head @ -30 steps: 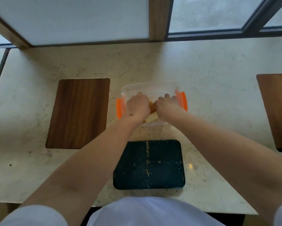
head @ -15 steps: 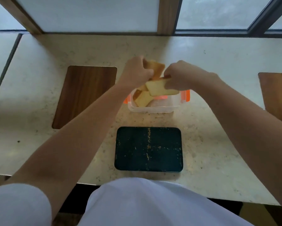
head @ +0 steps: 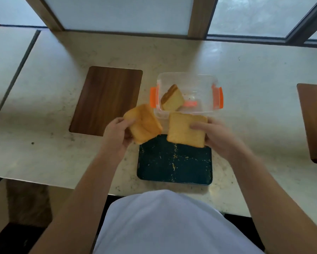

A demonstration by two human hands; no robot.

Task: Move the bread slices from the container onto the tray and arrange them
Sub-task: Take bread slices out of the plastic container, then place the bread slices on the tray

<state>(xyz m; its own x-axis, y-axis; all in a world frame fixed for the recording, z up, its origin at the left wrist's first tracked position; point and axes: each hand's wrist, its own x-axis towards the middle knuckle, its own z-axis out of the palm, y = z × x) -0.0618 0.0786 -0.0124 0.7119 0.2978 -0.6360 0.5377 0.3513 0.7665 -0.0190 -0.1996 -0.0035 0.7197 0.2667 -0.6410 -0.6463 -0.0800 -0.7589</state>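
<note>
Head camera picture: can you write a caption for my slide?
Left hand and right hand carry bread above the dark tray; some bread remains in the container.

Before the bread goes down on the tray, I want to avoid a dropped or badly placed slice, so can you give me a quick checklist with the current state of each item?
1. Left hand has a firm hold on its stack of slices: ok; how many slices, cannot tell.
2. Right hand holds a single slice, fingers on top: ok.
3. Dark tray free of bread, room for placement: ok, though it carries scattered crumbs.
4. Both loads over the tray: not ok; they overlap only its far edge.
5. Clear container emptied: not ok; bread leans against its left wall.
6. Tray sits flat on the counter: ok.
</note>
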